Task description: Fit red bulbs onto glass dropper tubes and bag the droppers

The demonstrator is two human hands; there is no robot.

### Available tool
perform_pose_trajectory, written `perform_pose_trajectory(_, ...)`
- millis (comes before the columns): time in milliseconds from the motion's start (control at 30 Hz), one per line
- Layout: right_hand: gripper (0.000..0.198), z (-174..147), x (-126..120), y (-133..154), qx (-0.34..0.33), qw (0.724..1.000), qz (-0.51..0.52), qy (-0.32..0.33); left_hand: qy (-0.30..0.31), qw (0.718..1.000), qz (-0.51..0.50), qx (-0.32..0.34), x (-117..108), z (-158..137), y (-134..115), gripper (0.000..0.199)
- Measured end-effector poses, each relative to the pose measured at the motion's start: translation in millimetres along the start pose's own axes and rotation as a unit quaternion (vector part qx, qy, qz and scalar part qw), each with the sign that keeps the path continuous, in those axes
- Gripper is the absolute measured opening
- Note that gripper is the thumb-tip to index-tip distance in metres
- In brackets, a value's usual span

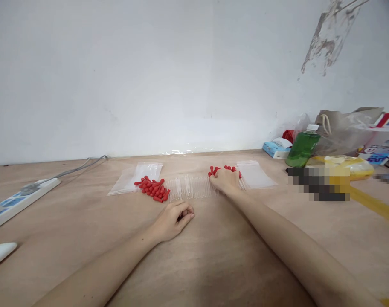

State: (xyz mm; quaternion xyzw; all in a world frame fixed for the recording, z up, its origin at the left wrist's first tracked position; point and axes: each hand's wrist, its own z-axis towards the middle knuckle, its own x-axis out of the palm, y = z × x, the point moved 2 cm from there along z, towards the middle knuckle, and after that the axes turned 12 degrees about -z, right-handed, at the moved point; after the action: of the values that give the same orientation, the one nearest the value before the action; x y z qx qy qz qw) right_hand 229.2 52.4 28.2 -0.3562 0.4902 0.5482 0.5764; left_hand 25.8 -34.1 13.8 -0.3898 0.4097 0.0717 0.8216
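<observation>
My left hand (174, 219) rests on the tabletop with its fingers curled and the thumb close to them; nothing shows in it. Beyond it lies a row of thin clear dropper tubes (188, 187), side by side. At the right end of that row, my right hand (225, 180) bends down over a pile of red rubber bulbs (229, 168), fingers pinched at a bulb on its left side; the fingertips are partly hidden. Another heap of red rubber bulbs (152, 189) lies left of the tubes.
Clear plastic bags (126, 181) lie left, and more plastic bags (256, 175) right. A power strip (24, 200) and a white object (1, 254) are far left. A tissue pack (276, 149), green bottle (303, 147) and cluttered bags (348, 132) stand right. A wall closes off the back.
</observation>
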Motion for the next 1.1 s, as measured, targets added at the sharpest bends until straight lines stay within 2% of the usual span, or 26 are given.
perform_pose_trajectory(233,0.033,-6.7,1.2,-4.7,-0.032,0.999,-0.041,0.003,0.002,1.0,-0.003,-0.002,-0.8,0.7,-1.3,0.014)
perform_pose_trajectory(467,0.027,-15.5,-1.3,9.6,-0.061,0.996,-0.06,0.028,0.002,1.0,-0.003,0.002,1.7,-0.2,-2.3,0.014)
perform_pose_trajectory(567,0.028,-16.0,-1.4,11.9,-0.06,0.995,-0.068,0.039,-0.038,0.998,0.04,0.007,-2.0,1.6,0.1,0.014)
perform_pose_trajectory(633,0.029,-15.6,-1.5,12.1,-0.054,0.995,-0.071,0.044,-0.115,0.985,0.129,-0.003,-12.7,4.7,4.5,0.016)
perform_pose_trajectory(700,0.028,-15.1,-1.7,12.4,-0.047,0.995,-0.072,0.046,-0.195,0.953,0.231,-0.029,-27.4,8.0,10.9,0.018)
perform_pose_trajectory(767,0.027,-14.8,-1.8,13.3,-0.041,0.995,-0.072,0.048,-0.238,0.922,0.3,-0.062,-40.6,10.5,18.5,0.021)
perform_pose_trajectory(900,0.026,-14.0,-1.8,15.9,-0.04,0.995,-0.063,0.06,-0.234,0.901,0.351,-0.099,-49.3,11.2,30.7,0.026)
perform_pose_trajectory(1100,0.025,-13.8,0.0,18.1,-0.03,0.996,-0.048,0.074,-0.205,0.899,0.369,-0.115,-38.6,10.0,40.2,0.023)
